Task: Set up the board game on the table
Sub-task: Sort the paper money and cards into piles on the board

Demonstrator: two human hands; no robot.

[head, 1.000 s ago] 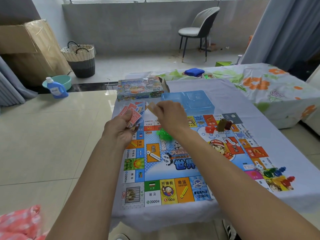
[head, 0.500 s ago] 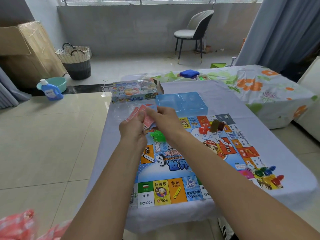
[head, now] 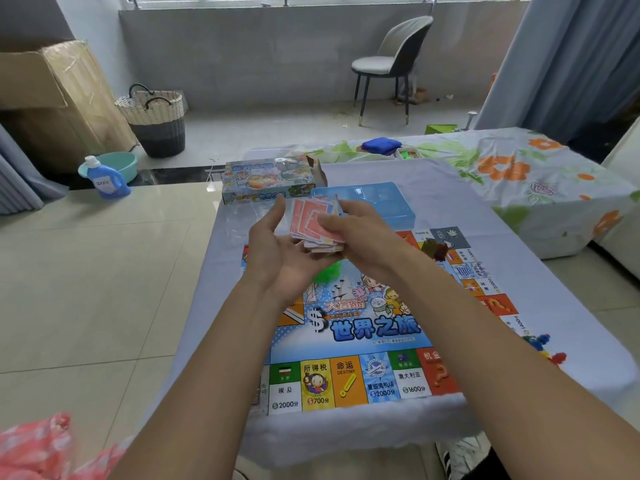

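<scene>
Holding the fanned cards loosely above the board, the right hand pinches the uneven stack while the left hand cups it from beside, fingers relaxed and apart. Loose edges could slide and scatter onto the desk. Red-backed, thin and glossy, the cards sit between both hands.

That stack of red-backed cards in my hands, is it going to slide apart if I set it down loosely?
Probably. The cards already sit fanned and uneven between the left hand and right hand, so they seem thin and slippery against one another. They look light and slightly bendy. On the glossy board a loose pile would likely spread; squaring it first should help.
</scene>
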